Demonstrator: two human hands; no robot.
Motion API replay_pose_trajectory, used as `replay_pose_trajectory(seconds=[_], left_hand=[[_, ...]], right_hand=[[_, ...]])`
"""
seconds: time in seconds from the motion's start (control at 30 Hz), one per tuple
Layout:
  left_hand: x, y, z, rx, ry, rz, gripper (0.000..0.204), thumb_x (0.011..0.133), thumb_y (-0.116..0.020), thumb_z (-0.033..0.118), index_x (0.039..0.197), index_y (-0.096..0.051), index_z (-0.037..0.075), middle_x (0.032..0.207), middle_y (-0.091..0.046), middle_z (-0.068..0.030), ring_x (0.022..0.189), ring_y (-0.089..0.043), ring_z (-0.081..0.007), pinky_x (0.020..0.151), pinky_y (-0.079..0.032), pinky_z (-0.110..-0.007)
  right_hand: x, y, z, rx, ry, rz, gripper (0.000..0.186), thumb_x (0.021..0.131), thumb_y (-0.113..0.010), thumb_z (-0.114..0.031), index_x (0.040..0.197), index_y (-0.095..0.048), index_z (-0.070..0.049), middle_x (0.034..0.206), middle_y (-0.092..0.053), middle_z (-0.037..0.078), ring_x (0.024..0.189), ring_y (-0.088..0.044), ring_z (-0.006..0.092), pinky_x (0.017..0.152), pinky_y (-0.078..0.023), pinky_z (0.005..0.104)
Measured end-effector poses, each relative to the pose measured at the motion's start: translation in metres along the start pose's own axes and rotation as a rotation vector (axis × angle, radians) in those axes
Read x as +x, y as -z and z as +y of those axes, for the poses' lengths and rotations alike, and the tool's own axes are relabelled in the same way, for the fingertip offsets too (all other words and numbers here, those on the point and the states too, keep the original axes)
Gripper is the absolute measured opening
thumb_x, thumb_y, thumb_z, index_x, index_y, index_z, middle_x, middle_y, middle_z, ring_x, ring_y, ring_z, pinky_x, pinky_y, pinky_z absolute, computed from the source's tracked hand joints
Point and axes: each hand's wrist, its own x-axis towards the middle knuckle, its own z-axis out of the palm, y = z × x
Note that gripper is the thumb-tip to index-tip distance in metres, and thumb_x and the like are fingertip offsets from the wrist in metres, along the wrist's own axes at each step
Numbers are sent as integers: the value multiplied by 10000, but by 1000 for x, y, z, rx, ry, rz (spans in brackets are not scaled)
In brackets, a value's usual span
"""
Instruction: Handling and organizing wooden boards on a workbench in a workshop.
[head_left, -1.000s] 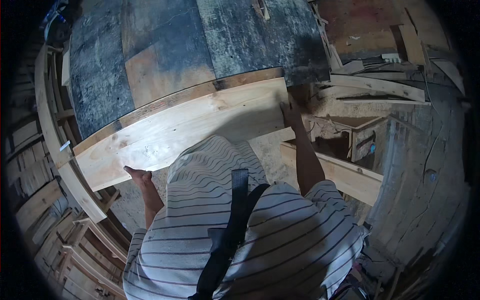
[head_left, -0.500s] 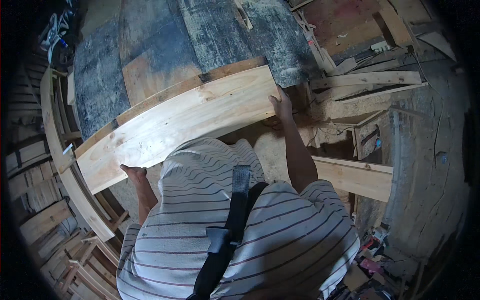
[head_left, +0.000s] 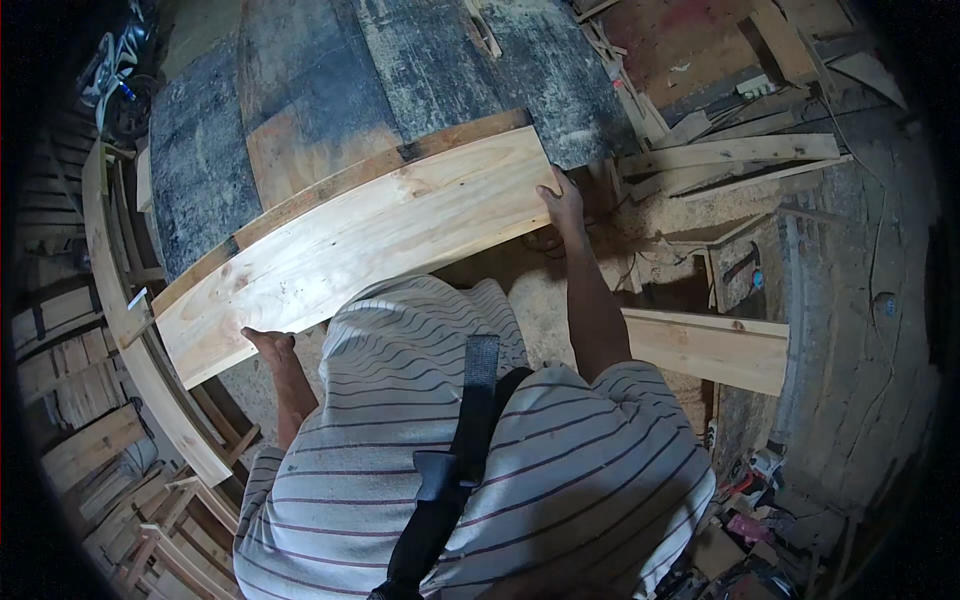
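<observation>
A wide, pale wooden board (head_left: pixel 370 230) lies across in front of my body, by the near edge of the dark worktable (head_left: pixel 330 80). Along its far side runs a narrow brown wood strip (head_left: pixel 330 183). My left hand (head_left: pixel 268 345) grips the board's near edge toward the left end, thumb on top and the other fingers hidden beneath. At the right end, my right hand (head_left: pixel 563 205) holds the corner, its thumb over the top face and its fingers round the end. The board's underside is hidden.
Long planks (head_left: pixel 150 330) and wooden frames stand at the left. Planks and offcuts (head_left: pixel 735 150) are piled at the far right, with another pale board (head_left: pixel 710 348) nearer me. Mixed clutter (head_left: pixel 745 525) lies at the lower right. A cable (head_left: pixel 880 260) runs along the right-hand floor.
The board and both hands stay almost where they were. The view has shifted very slightly, and my right forearm sits a touch further left.
</observation>
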Motion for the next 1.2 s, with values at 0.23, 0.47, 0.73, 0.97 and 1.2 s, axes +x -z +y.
replay_pose_trajectory(seconds=[0.23, 0.47, 0.73, 0.97, 1.2], left_hand=[[3, -8, 1, -34, 48, 40, 885, 958, -414, 745, 1507, -367, 52, 1442, -501, -161, 1256, -551, -266, 872, -572, -380], [-6, -13, 5, -59, 70, 111, 892, 946, -434, 753, 1493, -396, 49, 1421, -525, -172, 1247, -560, -278, 879, -568, -391], [-7, -15, 2, -50, 76, 144, 892, 911, -505, 728, 1451, -435, 22, 1368, -559, -193, 1228, -572, -307, 902, -549, -419], [2, -14, -2, 18, 49, 122, 888, 862, -610, 676, 1392, -475, -23, 1298, -594, -219, 1203, -585, -347, 936, -520, -457], [-32, -50, -2, 1220, -375, 704, 889, 812, -714, 624, 1332, -515, -68, 1227, -629, -245, 1177, -598, -387, 970, -490, -495]], right_hand=[[-5, 5, -10, 115, -12, -11, 661, 842, -792, -214, 1434, -551, -48, 1402, -562, 269, 1291, -553, 383, 1058, -459, 430], [-5, 6, -15, 152, 4, -1, 631, 840, -778, -165, 1412, -564, -10, 1292, -644, 228, 1204, -617, 284, 1002, -484, 370], [-4, 6, -12, 311, -43, -70, 632, 871, -748, -150, 1428, -520, 44, 1408, -578, 233, 1280, -578, 281, 1019, -486, 375], [0, 2, 1, 177, -9, -60, 606, 900, -717, -166, 1438, -517, 28, 1351, -620, 197, 1229, -594, 236, 990, -494, 360], [-2, 6, 16, -25, 190, -105, 567, 978, -615, -259, 1471, -473, -17, 1360, -564, 135, 1205, -517, 232, 1027, -431, 374]])
